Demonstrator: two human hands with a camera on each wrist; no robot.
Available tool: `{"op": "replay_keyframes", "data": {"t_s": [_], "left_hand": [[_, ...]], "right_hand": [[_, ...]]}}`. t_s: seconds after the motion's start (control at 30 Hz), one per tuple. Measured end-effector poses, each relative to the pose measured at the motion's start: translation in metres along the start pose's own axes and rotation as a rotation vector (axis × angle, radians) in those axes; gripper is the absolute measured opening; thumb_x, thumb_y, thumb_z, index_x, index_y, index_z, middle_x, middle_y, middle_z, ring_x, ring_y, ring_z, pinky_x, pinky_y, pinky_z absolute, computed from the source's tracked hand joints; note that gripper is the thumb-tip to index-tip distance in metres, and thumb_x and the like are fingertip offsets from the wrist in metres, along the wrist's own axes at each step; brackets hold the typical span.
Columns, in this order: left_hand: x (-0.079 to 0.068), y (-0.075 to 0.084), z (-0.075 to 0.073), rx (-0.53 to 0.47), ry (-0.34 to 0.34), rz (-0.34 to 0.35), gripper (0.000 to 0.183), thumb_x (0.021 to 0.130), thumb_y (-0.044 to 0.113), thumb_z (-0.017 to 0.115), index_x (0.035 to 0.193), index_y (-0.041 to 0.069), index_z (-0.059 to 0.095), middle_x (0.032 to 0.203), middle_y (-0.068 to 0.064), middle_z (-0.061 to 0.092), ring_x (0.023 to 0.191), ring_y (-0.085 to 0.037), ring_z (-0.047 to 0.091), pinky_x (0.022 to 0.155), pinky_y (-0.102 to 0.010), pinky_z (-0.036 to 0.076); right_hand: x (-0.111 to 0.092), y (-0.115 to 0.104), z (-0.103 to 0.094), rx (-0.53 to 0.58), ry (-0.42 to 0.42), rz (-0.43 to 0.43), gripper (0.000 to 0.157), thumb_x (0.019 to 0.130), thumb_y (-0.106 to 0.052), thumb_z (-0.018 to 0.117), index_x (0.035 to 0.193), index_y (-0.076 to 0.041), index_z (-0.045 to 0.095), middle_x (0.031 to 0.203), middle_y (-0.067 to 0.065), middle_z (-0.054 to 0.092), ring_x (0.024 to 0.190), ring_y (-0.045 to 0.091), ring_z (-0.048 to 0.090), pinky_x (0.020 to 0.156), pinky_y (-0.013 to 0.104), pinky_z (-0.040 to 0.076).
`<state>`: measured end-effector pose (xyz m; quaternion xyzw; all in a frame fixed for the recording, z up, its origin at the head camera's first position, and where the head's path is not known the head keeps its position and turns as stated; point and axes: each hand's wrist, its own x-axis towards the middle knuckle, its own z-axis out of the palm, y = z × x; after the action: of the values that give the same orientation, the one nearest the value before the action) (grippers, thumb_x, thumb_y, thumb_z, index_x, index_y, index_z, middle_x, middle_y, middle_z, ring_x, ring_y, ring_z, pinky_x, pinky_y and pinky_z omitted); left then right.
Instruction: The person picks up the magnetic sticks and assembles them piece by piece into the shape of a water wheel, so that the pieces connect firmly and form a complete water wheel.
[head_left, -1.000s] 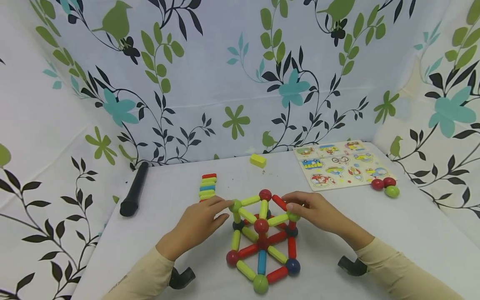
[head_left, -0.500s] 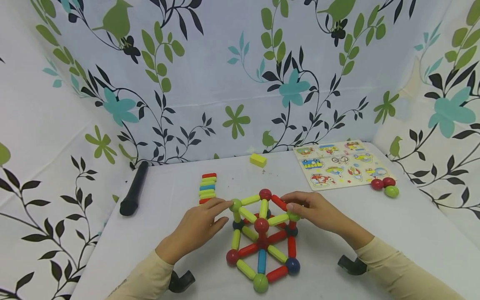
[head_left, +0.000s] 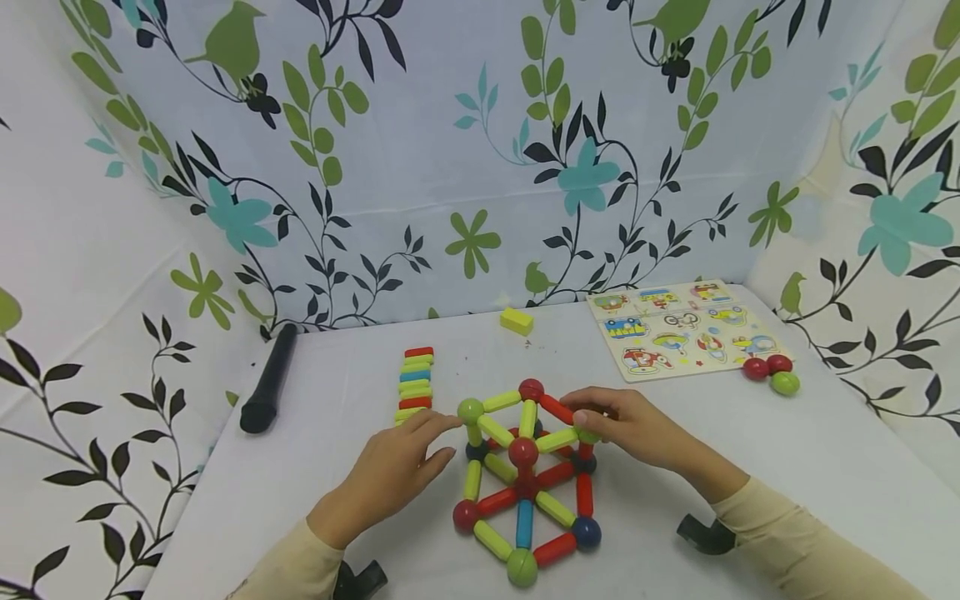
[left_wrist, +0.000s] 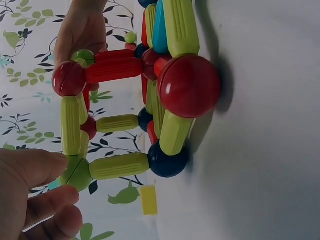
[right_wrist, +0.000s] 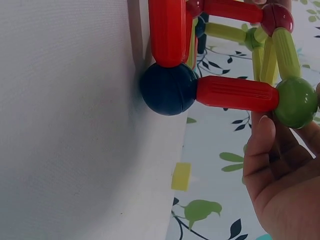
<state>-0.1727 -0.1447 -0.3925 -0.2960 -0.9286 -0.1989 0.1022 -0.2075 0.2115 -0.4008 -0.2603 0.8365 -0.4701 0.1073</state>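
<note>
A ball-and-stick frame, built of red, green, yellow-green and blue pieces, stands on the white table in the head view. My left hand is at its upper left, fingers fairly straight, with the index fingertip at the edge of a green ball. In the left wrist view a finger lies against that green ball. On the other side, my right hand holds the upper right green ball between thumb and fingers. The right wrist view shows fingers behind this green ball; the thumb is mostly cut off.
Several loose coloured sticks lie in a column behind my left hand. A black microphone rests at the left, a yellow block at the back. Toward the right are a picture puzzle board and loose balls. A patterned cloth hangs behind.
My left hand has shifted slightly down and left, its fingertip from on top of the green ball to its edge, uncovering more loose sticks. The right hand and frame stay almost still.
</note>
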Motion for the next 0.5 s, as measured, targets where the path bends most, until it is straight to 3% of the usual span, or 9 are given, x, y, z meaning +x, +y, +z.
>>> {"op": "replay_keyframes", "data": {"t_s": [0.17,0.33,0.5], "left_hand": [[-0.012,0.001,0.008,-0.023,-0.095,-0.023,0.026,0.09,0.024,0.08,0.114,0.019,0.071,0.101,0.006,0.072,0.076,-0.006,0.061,0.068,-0.02,0.054],[-0.021,0.0,0.019,-0.033,-0.226,0.024,0.023,0.09,0.029,0.079,0.111,0.02,0.074,0.096,0.01,0.07,0.083,-0.005,0.066,0.074,-0.023,0.057],[-0.024,0.003,0.025,-0.042,-0.278,0.066,0.021,0.091,0.029,0.078,0.109,0.02,0.076,0.096,0.012,0.069,0.083,-0.002,0.064,0.076,-0.023,0.057]], "right_hand": [[-0.004,0.002,-0.002,-0.024,0.009,-0.006,0.033,0.105,-0.027,0.058,0.134,-0.012,0.065,0.119,0.005,0.07,0.091,0.018,0.066,0.078,0.035,0.059],[-0.01,0.005,-0.005,-0.062,0.018,-0.002,0.032,0.104,-0.027,0.059,0.132,-0.014,0.066,0.117,0.001,0.07,0.092,0.019,0.064,0.075,0.029,0.056],[-0.016,0.006,-0.007,-0.076,0.026,-0.005,0.032,0.104,-0.026,0.06,0.132,-0.013,0.066,0.114,-0.001,0.07,0.091,0.019,0.061,0.073,0.028,0.055]]}}
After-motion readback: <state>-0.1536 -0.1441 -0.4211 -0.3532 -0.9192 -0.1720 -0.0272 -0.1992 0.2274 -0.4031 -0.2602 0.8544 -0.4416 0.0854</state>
